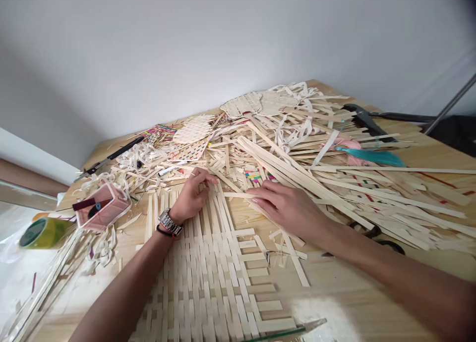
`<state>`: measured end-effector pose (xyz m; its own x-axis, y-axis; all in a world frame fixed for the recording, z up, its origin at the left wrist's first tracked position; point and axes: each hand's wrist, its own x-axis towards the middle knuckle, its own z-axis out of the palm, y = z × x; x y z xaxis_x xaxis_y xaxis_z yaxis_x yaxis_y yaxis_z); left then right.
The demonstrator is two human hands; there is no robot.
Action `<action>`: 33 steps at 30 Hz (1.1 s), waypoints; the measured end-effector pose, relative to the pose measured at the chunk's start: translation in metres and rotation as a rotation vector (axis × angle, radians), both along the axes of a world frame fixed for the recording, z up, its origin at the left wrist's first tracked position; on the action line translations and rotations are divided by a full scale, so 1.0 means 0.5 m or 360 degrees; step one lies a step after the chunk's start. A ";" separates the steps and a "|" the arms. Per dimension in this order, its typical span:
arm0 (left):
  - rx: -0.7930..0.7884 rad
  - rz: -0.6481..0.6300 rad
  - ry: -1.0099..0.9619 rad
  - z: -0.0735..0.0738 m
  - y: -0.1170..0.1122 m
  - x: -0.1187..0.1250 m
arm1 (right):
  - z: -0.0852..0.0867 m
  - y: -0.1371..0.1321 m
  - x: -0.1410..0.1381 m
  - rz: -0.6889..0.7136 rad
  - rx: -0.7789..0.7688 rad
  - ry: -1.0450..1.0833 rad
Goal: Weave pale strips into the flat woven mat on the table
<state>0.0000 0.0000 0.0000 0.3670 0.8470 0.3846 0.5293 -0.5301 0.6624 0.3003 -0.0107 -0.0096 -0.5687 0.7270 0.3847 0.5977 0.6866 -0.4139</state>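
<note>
Dozens of pale wooden strips [201, 282] lie in a tight, flat weave

That weave sits on a light pine tabletop [336, 292], its far edge under both hands. The left hand [191, 196], with a steel-link watch [169, 222] on its wrist, curls narrow over the strip ends and seems to pin them down. The right hand [288, 208] lies open and flat, apparently pressing a single loose strip [238, 195] crosswise against those ends. Steady pressure from both sides looks like the best way to keep the rows snug and square. Beyond them rises a heaped tangle of loose pale strips [297, 153].
</note>
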 end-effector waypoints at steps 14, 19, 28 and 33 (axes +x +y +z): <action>0.0009 0.0059 0.0021 0.006 -0.002 0.000 | -0.023 0.003 -0.004 -0.0003 0.0154 0.0193; 0.0005 0.0068 0.0015 0.007 -0.003 -0.001 | -0.033 0.007 -0.003 0.0025 0.0235 0.0241; -0.0001 0.0079 -0.0001 -0.001 0.005 -0.003 | -0.032 0.009 0.003 0.0134 0.0197 0.0180; 0.0018 0.0069 -0.0035 -0.006 0.007 -0.005 | -0.021 0.011 -0.001 -0.0012 0.0198 0.0209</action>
<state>-0.0023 0.0034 -0.0029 0.3215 0.8575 0.4016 0.5373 -0.5145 0.6683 0.2996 -0.0050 -0.0201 -0.5024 0.6731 0.5426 0.5494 0.7332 -0.4008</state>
